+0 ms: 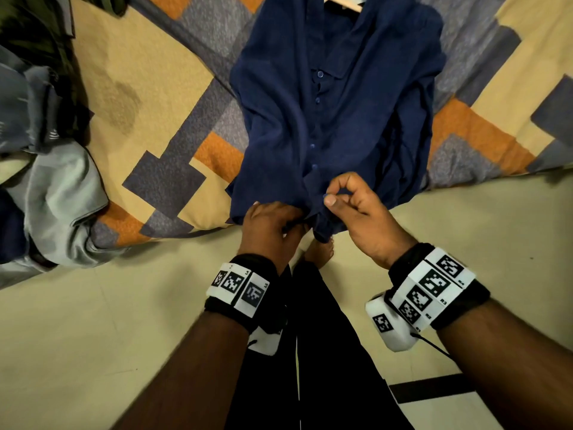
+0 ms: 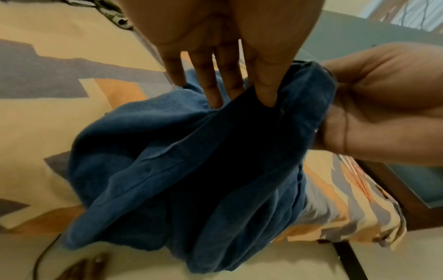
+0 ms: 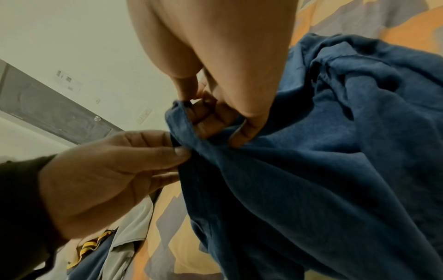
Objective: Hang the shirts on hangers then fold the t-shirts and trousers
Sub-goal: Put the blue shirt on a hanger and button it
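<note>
A navy blue button shirt (image 1: 335, 113) lies front up on the patterned bed, its collar on a wooden hanger (image 1: 344, 3) at the top edge. Most of its buttons look fastened. My left hand (image 1: 269, 225) pinches the left side of the shirt's hem at the bed's edge; thumb and fingers clamp the cloth (image 2: 239, 117). My right hand (image 1: 344, 197) pinches the lowest button and the placket beside it (image 3: 191, 108). Both hands meet at the hem, nearly touching.
A heap of grey and dark green clothes (image 1: 46, 156) lies at the left of the bed (image 1: 148, 88). Cream floor (image 1: 93, 336) runs below the bed's edge, with my dark-trousered legs (image 1: 310, 352) and a bare foot under my hands.
</note>
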A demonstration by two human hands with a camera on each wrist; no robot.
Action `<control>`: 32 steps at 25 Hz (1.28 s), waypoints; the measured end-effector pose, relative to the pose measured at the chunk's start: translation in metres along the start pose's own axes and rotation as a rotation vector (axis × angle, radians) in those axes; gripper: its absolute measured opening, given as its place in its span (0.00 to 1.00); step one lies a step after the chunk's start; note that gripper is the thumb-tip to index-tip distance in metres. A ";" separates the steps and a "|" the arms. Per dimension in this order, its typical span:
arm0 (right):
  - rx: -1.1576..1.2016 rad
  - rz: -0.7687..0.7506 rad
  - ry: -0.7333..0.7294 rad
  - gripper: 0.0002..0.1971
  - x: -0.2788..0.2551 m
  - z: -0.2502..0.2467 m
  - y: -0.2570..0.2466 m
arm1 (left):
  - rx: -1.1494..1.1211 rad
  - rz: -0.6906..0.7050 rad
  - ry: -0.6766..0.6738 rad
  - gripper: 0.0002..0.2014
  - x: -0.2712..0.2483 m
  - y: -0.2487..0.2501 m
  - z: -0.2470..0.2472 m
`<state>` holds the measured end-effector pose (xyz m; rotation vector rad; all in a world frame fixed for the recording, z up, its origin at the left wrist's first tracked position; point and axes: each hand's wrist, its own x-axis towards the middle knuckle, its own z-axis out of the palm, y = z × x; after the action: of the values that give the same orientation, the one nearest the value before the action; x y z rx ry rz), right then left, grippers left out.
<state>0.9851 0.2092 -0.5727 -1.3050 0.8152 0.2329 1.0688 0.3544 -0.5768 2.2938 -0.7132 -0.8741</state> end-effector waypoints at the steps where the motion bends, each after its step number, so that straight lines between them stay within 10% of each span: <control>1: 0.008 0.003 0.001 0.03 0.000 0.000 -0.001 | -0.092 -0.040 0.020 0.09 0.001 0.004 -0.002; 4: -0.142 -0.020 -0.082 0.12 -0.003 -0.011 -0.004 | -0.252 -0.254 0.058 0.05 0.004 0.002 -0.015; 8: -0.528 -0.031 -0.163 0.13 -0.005 -0.047 0.002 | -0.024 -0.122 0.011 0.03 0.003 -0.026 -0.039; 13: -0.837 -0.194 -0.086 0.09 -0.005 -0.065 0.010 | 0.140 -0.001 -0.025 0.09 0.000 -0.038 -0.042; 17: -0.972 -0.435 0.092 0.04 -0.006 -0.054 0.013 | 0.143 -0.311 0.015 0.08 0.003 -0.036 -0.043; 20: -0.943 -0.575 0.293 0.04 -0.015 -0.051 0.006 | -0.105 -0.282 0.136 0.13 -0.002 -0.024 -0.040; 25: -0.510 -0.244 0.455 0.02 -0.031 -0.044 0.005 | -0.526 -0.182 0.205 0.18 -0.003 0.012 -0.038; 32: -0.952 -0.036 0.383 0.13 -0.045 -0.078 0.012 | -0.463 -0.242 0.135 0.17 -0.002 0.013 -0.045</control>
<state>0.9152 0.1540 -0.5556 -2.3051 1.0496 0.3706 1.0962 0.3613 -0.5398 2.0147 -0.1500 -0.8735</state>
